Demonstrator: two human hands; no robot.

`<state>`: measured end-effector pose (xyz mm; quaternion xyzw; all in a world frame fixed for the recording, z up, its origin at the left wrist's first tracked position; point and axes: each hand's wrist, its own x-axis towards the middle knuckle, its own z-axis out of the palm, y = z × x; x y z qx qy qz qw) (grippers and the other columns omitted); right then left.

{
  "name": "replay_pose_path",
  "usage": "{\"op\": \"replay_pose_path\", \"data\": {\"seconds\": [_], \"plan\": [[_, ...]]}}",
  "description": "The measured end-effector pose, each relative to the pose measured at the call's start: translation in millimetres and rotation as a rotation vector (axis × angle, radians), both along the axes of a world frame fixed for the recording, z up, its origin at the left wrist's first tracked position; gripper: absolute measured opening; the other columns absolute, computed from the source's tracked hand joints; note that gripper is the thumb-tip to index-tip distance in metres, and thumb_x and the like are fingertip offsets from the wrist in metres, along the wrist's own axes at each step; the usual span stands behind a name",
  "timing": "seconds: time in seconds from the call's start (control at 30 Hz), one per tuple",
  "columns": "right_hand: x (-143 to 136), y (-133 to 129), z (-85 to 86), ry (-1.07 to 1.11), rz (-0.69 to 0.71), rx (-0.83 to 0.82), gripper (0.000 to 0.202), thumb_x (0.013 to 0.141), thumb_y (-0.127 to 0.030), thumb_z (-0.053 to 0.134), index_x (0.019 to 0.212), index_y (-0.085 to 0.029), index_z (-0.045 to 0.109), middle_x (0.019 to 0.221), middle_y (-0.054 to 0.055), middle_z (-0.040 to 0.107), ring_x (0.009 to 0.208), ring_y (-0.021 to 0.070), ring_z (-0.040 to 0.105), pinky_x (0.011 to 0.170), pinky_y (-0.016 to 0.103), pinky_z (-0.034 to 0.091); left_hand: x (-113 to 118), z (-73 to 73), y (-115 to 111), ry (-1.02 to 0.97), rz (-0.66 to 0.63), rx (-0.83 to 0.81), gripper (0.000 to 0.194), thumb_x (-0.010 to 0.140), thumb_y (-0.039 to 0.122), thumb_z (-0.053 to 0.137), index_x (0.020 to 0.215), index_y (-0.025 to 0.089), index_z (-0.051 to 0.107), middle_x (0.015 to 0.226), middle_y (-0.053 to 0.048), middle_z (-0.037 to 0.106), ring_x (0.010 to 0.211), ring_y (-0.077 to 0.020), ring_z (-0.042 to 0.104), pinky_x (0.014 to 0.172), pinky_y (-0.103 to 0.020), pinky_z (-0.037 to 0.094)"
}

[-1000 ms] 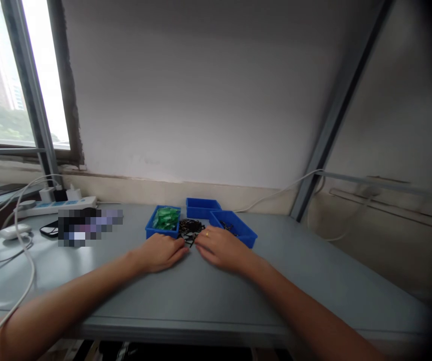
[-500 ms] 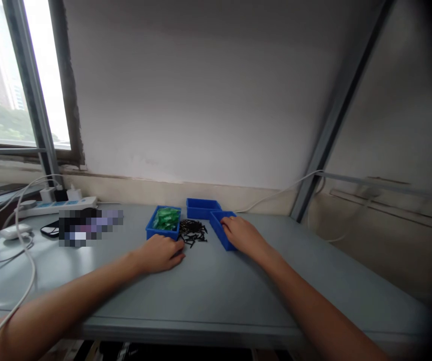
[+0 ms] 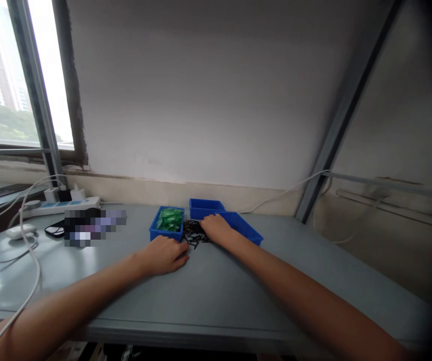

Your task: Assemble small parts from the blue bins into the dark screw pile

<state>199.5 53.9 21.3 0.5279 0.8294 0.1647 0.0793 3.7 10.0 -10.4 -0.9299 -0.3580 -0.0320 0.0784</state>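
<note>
Beside the front of a blue bin of green packets [image 3: 170, 219], my left hand [image 3: 163, 254] rests on the table, thumb and index finger apart, with nothing visible in it. My right hand [image 3: 218, 228] reaches over a pile of small black screws [image 3: 197, 237]. Its fingers are bunched together at the pile's right side, and whatever is between the hidden tips cannot be seen. Right of that hand lies another blue bin [image 3: 246, 229], partly behind my wrist, with a few small dark pieces inside.
A third blue bin [image 3: 206, 206] stands behind the screws near the wall. On the left are a white power strip [image 3: 65, 205], a small white case [image 3: 20, 231], a blurred-out item [image 3: 91, 225] and white cables. A metal post [image 3: 347, 115] rises at the right.
My right hand has left the right bin and moved left to the screws. That bin now sits at a different angle, reaching farther right. My left hand stays by the packet bin.
</note>
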Motion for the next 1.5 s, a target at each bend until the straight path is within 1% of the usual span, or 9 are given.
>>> {"op": "replay_pose_path", "data": {"seconds": [0.13, 0.33, 0.47, 0.7, 0.83, 1.0, 1.1, 1.27, 1.5], "plan": [[0.0, 8.3, 0.5, -0.004, -0.023, -0.026, 0.035, 0.095, -0.002, 0.046, 0.112, -0.009, 0.074, 0.114, 0.021, 0.073, 0.109, 0.03, 0.069, 0.088, 0.036, 0.051, -0.2, 1.0, -0.4, -0.005, 0.002, -0.014, 0.019, 0.1, 0.03, 0.052, 0.097, 0.018, 0.065, 0.08, -0.008, 0.072, 0.076, -0.0264, 0.071, 0.066, -0.033, 0.054], [4.4, 8.2, 2.4, 0.001, -0.01, -0.058, 0.036, 0.094, -0.002, 0.045, 0.115, -0.006, 0.073, 0.118, 0.022, 0.072, 0.113, 0.0305, 0.068, 0.091, 0.034, 0.052, 0.0, 1.1, -0.5, 0.014, 0.003, -0.004, 0.019, 0.1, 0.031, 0.051, 0.098, 0.018, 0.065, 0.081, -0.007, 0.072, 0.076, -0.0279, 0.072, 0.063, -0.033, 0.053], [6.2, 8.2, 5.2, 0.013, -0.007, -0.091, 0.035, 0.092, -0.001, 0.047, 0.112, -0.006, 0.074, 0.115, 0.022, 0.073, 0.108, 0.0294, 0.07, 0.088, 0.032, 0.053, 0.7, 1.0, -0.6, 0.028, 0.009, 0.0, 0.019, 0.101, 0.031, 0.05, 0.097, 0.018, 0.064, 0.081, -0.007, 0.073, 0.076, -0.0272, 0.072, 0.063, -0.032, 0.052], [7.8, 6.6, 4.2, 0.035, 0.013, -0.097, 0.034, 0.096, -0.004, 0.046, 0.114, -0.008, 0.074, 0.117, 0.022, 0.072, 0.11, 0.0292, 0.069, 0.089, 0.033, 0.053, -1.0, -2.5, 2.0, 0.002, -0.015, 0.014, 0.019, 0.101, 0.031, 0.05, 0.095, 0.019, 0.064, 0.08, -0.006, 0.072, 0.074, -0.0256, 0.072, 0.063, -0.031, 0.052], [7.8, 7.5, 3.3, 0.029, 0.002, -0.116, 0.034, 0.095, -0.004, 0.047, 0.115, -0.01, 0.074, 0.115, 0.02, 0.074, 0.105, 0.0283, 0.072, 0.085, 0.032, 0.054, -2.1, -3.8, 3.0, -0.012, -0.022, 0.012, 0.019, 0.1, 0.031, 0.05, 0.094, 0.019, 0.063, 0.078, -0.006, 0.071, 0.073, -0.0258, 0.071, 0.062, -0.031, 0.052], [6.0, 10.7, 4.0, 0.022, -0.02, -0.143, 0.033, 0.09, 0.0, 0.051, 0.111, -0.008, 0.075, 0.111, 0.021, 0.075, 0.099, 0.0285, 0.073, 0.078, 0.031, 0.054, -1.5, -2.8, 2.0, -0.02, -0.024, 0.009, 0.02, 0.1, 0.031, 0.05, 0.094, 0.019, 0.064, 0.078, -0.007, 0.071, 0.072, -0.0261, 0.071, 0.062, -0.032, 0.052], [8.3, 12.3, 4.0, 0.038, 0.001, -0.151, 0.033, 0.09, 0.0, 0.05, 0.11, -0.009, 0.075, 0.112, 0.02, 0.075, 0.1, 0.0272, 0.073, 0.08, 0.03, 0.053, -0.5, -0.7, 0.5, 0.004, -0.009, 0.001, 0.02, 0.101, 0.031, 0.049, 0.097, 0.018, 0.064, 0.079, -0.007, 0.071, 0.072, -0.0255, 0.071, 0.064, -0.032, 0.052], [17.2, 17.7, -0.7, 0.083, 0.046, -0.148, 0.036, 0.089, 0.001, 0.05, 0.111, -0.015, 0.074, 0.113, 0.014, 0.075, 0.099, 0.0231, 0.072, 0.081, 0.027, 0.051, 0.2, 1.8, -1.1, 0.013, -0.006, -0.01, 0.02, 0.101, 0.03, 0.049, 0.096, 0.018, 0.065, 0.08, -0.007, 0.072, 0.075, -0.0262, 0.071, 0.065, -0.033, 0.053], [18.5, 14.9, -4.0, 0.127, 0.095, -0.087, 0.036, 0.092, 0.001, 0.046, 0.113, -0.014, 0.071, 0.114, 0.014, 0.074, 0.101, 0.0221, 0.07, 0.084, 0.028, 0.049, -1.5, -0.3, 0.7, -0.004, -0.019, -0.007, 0.02, 0.1, 0.03, 0.049, 0.095, 0.018, 0.064, 0.08, -0.007, 0.072, 0.073, -0.0268, 0.071, 0.063, -0.032, 0.052]]}}
